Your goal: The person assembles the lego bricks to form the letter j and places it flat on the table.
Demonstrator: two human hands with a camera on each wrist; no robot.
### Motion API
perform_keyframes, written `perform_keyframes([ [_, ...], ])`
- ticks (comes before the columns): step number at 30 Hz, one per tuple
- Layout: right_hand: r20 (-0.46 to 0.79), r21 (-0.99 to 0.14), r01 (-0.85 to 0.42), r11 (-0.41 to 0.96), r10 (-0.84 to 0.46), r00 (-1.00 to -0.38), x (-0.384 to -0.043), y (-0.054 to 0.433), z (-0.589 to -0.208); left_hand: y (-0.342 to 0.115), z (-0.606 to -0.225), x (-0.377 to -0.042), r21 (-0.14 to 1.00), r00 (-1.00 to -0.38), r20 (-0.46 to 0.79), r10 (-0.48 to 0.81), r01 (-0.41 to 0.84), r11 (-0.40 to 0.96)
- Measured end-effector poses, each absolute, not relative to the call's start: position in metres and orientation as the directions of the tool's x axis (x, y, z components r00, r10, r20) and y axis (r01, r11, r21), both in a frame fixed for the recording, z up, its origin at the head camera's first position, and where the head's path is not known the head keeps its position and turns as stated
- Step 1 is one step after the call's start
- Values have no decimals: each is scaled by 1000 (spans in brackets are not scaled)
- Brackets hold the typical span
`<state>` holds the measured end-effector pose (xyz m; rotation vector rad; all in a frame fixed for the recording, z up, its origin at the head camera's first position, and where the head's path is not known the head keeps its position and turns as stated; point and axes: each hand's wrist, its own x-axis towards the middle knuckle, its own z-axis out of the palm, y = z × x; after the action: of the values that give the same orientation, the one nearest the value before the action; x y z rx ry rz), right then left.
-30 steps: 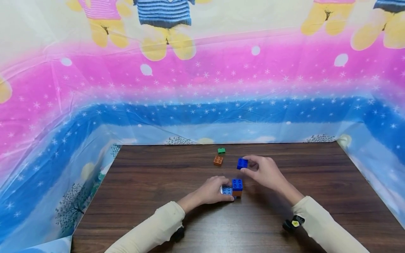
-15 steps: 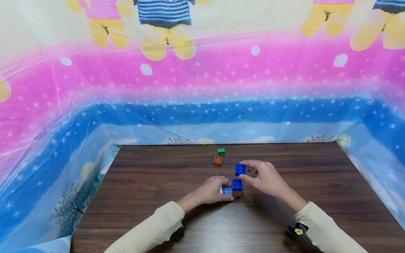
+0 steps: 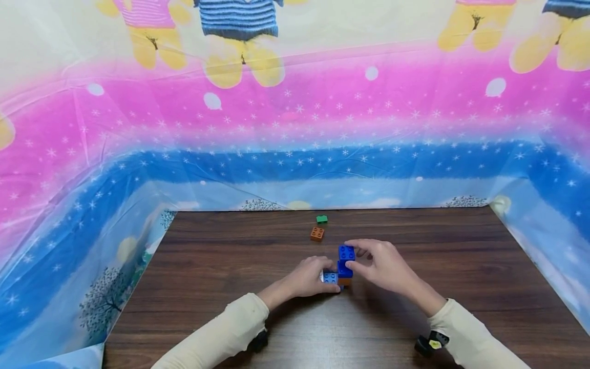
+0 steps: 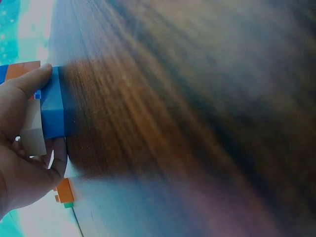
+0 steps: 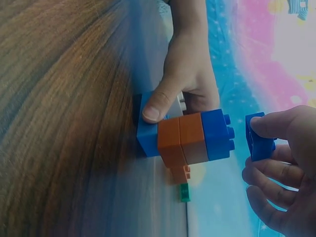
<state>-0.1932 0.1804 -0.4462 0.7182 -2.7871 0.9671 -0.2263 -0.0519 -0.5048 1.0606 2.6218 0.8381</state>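
Observation:
A small tower of toy building bricks stands on the table: a light blue brick [image 5: 147, 134] at the bottom, two orange bricks [image 5: 181, 140] stacked at one end, and a dark blue brick [image 5: 216, 134] on top of them. A white brick [image 4: 32, 133] sits on the base's other end. My left hand [image 3: 305, 278] grips the base, thumb on one side and fingers on the other. Between thumb and fingers, my right hand [image 3: 381, 262] pinches a second dark blue brick [image 5: 260, 140]. In the right wrist view a gap separates that brick from the tower's top studs.
Behind the tower lie a loose orange brick [image 3: 317, 233] and, farther back, a green brick [image 3: 321, 219]. The dark wood table [image 3: 221, 246] ends at a printed cloth backdrop [image 3: 295, 169] that rises along its back and sides.
My right hand has brought its dark blue brick toward me and slightly left, from behind the tower to right over it. My left hand has stayed on the base.

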Motion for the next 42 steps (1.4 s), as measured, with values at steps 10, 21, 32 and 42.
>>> perform_keyframes([
  [10,246,-549,-475,687,-410,-878,-187,178,-452,-52,-505,-226,574,-722,43,690,583,575],
  [21,257,-536,-483,692,-411,-875,-186,178,-458,-52,-504,-226,573,-730,33,683,574,585],
  [32,248,-555,-479,680,-415,-876,-185,179,-461,-52,-504,-225,580,-729,22,684,567,585],
  [42,254,-556,-486,674,-419,-872,-184,179,-461,-52,-505,-225,573,-732,29,681,570,588],
])
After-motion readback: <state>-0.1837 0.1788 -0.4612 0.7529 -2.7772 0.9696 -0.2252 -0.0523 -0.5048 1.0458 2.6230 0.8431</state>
